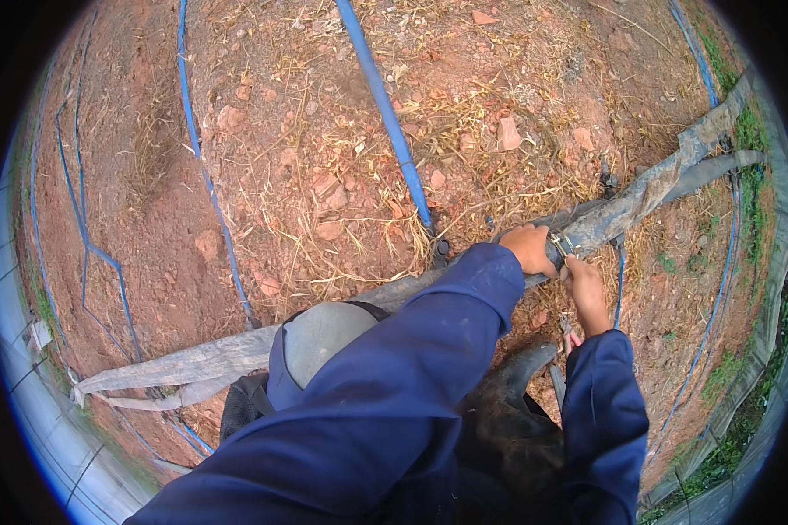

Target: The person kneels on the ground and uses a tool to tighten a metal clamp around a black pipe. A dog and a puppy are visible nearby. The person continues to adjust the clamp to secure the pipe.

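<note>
A flat grey lay-flat hose (617,214), dusty and wrinkled, runs slantwise across the ground in front of me. My left hand (529,248) is closed over it, fingers wrapped round its top. Close beside it, my right hand (586,291) pinches a thin pale wire (561,244) that loops round the hose. The fingertips of both hands nearly meet there, and they partly hide the loop. Below my right wrist a slim grey metal tool (558,382) shows in part; its kind and what supports it are unclear.
Blue drip hoses (383,103) branch from the grey hose across reddish soil with straw and stones. A black fitting (441,248) joins one of them. My dark boot (518,372) and grey-covered knee (331,337) are close to the hose. Grey sheeting (766,289) edges the right side.
</note>
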